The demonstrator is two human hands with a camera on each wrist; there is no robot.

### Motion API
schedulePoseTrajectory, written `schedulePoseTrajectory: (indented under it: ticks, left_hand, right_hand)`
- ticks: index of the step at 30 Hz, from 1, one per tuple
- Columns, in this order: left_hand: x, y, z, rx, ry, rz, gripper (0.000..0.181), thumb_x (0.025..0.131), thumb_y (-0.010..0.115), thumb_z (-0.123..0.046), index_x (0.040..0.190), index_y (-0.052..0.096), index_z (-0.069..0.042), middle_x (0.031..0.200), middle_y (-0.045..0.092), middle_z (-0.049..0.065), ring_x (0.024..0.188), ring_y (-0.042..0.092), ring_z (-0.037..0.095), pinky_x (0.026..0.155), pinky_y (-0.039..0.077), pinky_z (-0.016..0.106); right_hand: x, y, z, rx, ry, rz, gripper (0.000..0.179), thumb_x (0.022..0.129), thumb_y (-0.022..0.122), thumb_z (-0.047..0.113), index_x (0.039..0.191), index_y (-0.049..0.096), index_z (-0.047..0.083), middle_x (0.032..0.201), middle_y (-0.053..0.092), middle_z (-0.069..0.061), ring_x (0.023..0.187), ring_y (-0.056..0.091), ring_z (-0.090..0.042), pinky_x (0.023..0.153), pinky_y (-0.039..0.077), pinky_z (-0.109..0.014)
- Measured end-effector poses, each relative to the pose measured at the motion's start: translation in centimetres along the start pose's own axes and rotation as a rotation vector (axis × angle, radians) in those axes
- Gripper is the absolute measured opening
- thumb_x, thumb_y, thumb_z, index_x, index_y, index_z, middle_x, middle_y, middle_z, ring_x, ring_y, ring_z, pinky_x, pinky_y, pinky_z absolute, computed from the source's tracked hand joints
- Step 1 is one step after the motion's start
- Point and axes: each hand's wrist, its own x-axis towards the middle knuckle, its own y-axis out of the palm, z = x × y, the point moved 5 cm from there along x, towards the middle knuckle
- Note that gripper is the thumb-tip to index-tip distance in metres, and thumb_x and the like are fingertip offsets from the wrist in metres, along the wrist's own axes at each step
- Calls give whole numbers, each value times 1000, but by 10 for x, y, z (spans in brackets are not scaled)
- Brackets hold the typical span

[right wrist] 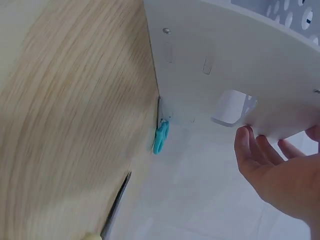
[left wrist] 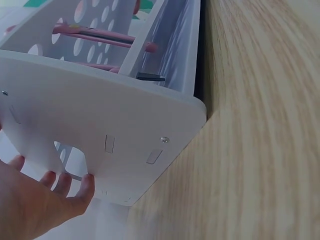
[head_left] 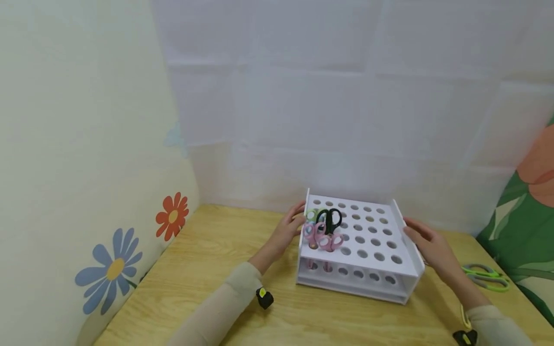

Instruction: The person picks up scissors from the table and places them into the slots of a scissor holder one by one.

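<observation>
A white two-tier rack [head_left: 352, 289] with rows of round holes stands on the table. My left hand [head_left: 283, 235] is at its left side; in the left wrist view, the fingertips [left wrist: 88, 181] touch the side panel [left wrist: 75, 105] beside a cut-out handle. At the opposite side is my right hand [head_left: 434, 247], its fingertips [right wrist: 243, 132] against the right panel [right wrist: 195, 90] below the cut-out. Black-handled scissors [head_left: 329, 222], pink-handled scissors [head_left: 330, 242], another pink pair [head_left: 312, 234] and green-handled scissors [head_left: 312, 214] stand in the left holes.
Green-and-grey scissors [head_left: 485, 277] lie on the wooden table [head_left: 207, 269], right of the rack. The right wrist view shows teal-handled scissors [right wrist: 161, 136] beside the rack and a dark blade [right wrist: 116, 204]. A white cloth [head_left: 277, 110] hangs behind.
</observation>
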Motion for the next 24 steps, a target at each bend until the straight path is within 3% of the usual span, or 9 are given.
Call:
schedulePoseTrajectory:
  ticks: [7, 13, 18, 24]
  left_hand:
    - [4, 2, 1, 24, -7, 7, 58, 102, 54, -24, 158, 38, -16, 154, 40, 13, 128, 50, 31, 99, 48, 49]
    - [1, -2, 3, 37, -13, -15, 57, 103, 52, -24, 158, 38, -16, 154, 40, 14, 130, 48, 32, 100, 47, 51]
    - [-1, -3, 3, 48, -15, -13, 57, 105, 50, -23, 159, 34, -14, 155, 37, 16, 132, 45, 35, 101, 45, 54]
    - [3, -1, 1, 58, -2, 10, 59, 106, 48, -21, 160, 29, -9, 157, 33, 21, 133, 44, 38, 102, 43, 58]
  right_hand:
    - [-6, -6, 2, -24, -69, -4, 63, 108, 49, 43, 152, 43, -1, 143, 51, -28, 99, 58, 3, 77, 54, -21]
    - [-11, -12, -3, -30, -167, 1, 57, 111, 43, 33, 148, 43, -10, 136, 54, -33, 99, 63, 1, 77, 58, -28]
    - [-18, -24, -12, -121, -221, -43, 52, 113, 35, 30, 143, 49, -10, 130, 60, -29, 102, 65, -11, 77, 57, -29]
    - [-31, -42, -31, -297, -197, -54, 49, 113, 36, 28, 142, 51, -8, 129, 61, -28, 106, 64, -38, 74, 55, -33]
